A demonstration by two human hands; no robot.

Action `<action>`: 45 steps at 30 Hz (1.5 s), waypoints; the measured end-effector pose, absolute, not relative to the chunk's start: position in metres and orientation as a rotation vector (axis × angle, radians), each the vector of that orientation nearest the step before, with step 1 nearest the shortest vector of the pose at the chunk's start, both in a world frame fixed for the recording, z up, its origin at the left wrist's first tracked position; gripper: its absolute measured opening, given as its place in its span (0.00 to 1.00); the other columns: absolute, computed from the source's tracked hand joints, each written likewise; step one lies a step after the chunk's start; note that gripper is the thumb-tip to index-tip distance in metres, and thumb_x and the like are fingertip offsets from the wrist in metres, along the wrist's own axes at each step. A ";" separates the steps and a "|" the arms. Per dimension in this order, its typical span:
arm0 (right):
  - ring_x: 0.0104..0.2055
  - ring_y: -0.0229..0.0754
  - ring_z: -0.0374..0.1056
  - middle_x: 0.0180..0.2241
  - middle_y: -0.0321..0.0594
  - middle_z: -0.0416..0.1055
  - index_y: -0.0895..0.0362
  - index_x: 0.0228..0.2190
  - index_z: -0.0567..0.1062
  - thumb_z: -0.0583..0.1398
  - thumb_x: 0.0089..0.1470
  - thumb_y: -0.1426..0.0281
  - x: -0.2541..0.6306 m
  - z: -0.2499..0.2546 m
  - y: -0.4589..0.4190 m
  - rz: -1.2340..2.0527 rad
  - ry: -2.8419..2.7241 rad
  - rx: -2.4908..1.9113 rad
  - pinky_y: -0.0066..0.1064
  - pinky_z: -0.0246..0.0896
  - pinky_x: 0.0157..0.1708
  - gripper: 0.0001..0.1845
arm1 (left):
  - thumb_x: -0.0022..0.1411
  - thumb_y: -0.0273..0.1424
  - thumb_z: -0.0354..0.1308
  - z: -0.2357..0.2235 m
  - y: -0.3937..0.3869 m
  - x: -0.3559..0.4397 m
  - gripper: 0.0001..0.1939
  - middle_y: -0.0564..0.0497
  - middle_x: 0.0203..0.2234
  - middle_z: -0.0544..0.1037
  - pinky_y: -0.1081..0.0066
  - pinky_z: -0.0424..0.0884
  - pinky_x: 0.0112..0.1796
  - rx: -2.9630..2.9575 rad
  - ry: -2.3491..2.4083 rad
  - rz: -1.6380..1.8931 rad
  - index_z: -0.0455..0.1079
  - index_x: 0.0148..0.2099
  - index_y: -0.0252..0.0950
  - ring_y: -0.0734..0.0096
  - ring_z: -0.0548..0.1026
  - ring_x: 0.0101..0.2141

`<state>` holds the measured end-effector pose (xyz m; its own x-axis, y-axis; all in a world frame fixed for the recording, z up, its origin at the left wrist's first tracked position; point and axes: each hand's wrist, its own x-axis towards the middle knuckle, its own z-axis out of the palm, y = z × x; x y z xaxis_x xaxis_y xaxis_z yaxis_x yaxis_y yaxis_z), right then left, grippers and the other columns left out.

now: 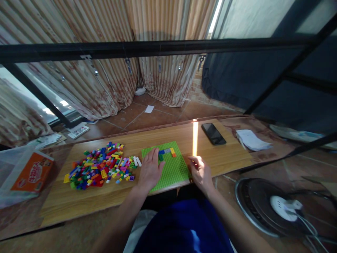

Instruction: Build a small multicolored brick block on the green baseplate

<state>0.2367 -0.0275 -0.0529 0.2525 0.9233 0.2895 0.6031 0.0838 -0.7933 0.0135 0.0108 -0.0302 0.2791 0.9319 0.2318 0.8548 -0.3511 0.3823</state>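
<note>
A green studded baseplate (168,174) lies on the wooden board in front of me. Toward its far side a short bent row of toy bricks (167,151) is set, in blue, grey, yellow and orange, with a green one by my fingers. My left hand (151,168) rests flat over the plate's left part, fingers stretched out, hiding some studs. Just off the plate's right edge, my right hand (201,172) is closed in a pinch. A small reddish bit shows at its fingertips, too small to make out. Loose bricks (102,165) of many colours lie heaped at left.
A black phone (213,134) lies on the board (231,154) at right, near white papers (251,139). An orange-labelled plastic container (31,172) stands at far left. Across the back runs a dark metal bar (158,48). A power strip (284,208) sits low at right.
</note>
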 end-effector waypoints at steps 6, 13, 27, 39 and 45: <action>0.39 0.43 0.71 0.38 0.44 0.74 0.56 0.37 0.77 0.54 0.59 0.64 0.231 -0.056 -0.032 0.499 -1.466 -1.560 0.34 0.66 0.39 0.14 | 0.66 0.42 0.47 -0.039 -0.002 0.036 0.35 0.38 0.67 0.52 0.44 0.51 0.61 2.443 1.718 0.305 0.46 0.69 0.31 0.52 0.50 0.66; 0.36 0.41 0.72 0.36 0.43 0.75 0.56 0.37 0.78 0.54 0.59 0.68 0.221 -0.057 -0.014 0.479 -1.481 -1.529 0.31 0.67 0.37 0.13 | 0.67 0.44 0.46 -0.043 -0.002 0.034 0.37 0.39 0.68 0.48 0.46 0.49 0.62 2.484 1.737 0.203 0.42 0.70 0.31 0.53 0.47 0.67; 0.43 0.49 0.69 0.39 0.48 0.74 0.58 0.48 0.72 0.58 0.58 0.65 0.193 -0.030 0.033 0.260 -2.024 -1.882 0.36 0.61 0.42 0.17 | 0.63 0.38 0.55 -0.039 -0.003 -0.003 0.40 0.36 0.63 0.59 0.51 0.61 0.59 2.174 1.634 0.906 0.39 0.69 0.35 0.53 0.58 0.63; 0.41 0.47 0.70 0.38 0.50 0.73 0.61 0.45 0.70 0.51 0.62 0.72 0.193 -0.030 0.044 0.206 -2.371 -1.831 0.35 0.62 0.40 0.13 | 0.59 0.41 0.59 -0.052 -0.007 0.017 0.44 0.33 0.61 0.61 0.45 0.56 0.59 2.309 1.615 0.725 0.42 0.68 0.31 0.45 0.58 0.62; 0.37 0.45 0.72 0.37 0.47 0.76 0.60 0.44 0.71 0.49 0.62 0.72 0.205 -0.028 0.055 0.304 -2.425 -1.768 0.33 0.63 0.38 0.13 | 0.59 0.43 0.58 -0.051 -0.008 0.014 0.44 0.34 0.61 0.61 0.46 0.55 0.59 2.299 1.602 0.701 0.43 0.69 0.32 0.45 0.57 0.62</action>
<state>0.2046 0.0549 -0.0281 -0.3076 0.9513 -0.0175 0.9263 0.2952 -0.2341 0.0138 -0.0076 -0.0508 0.2789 0.9295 0.2413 0.8080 -0.3629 0.4640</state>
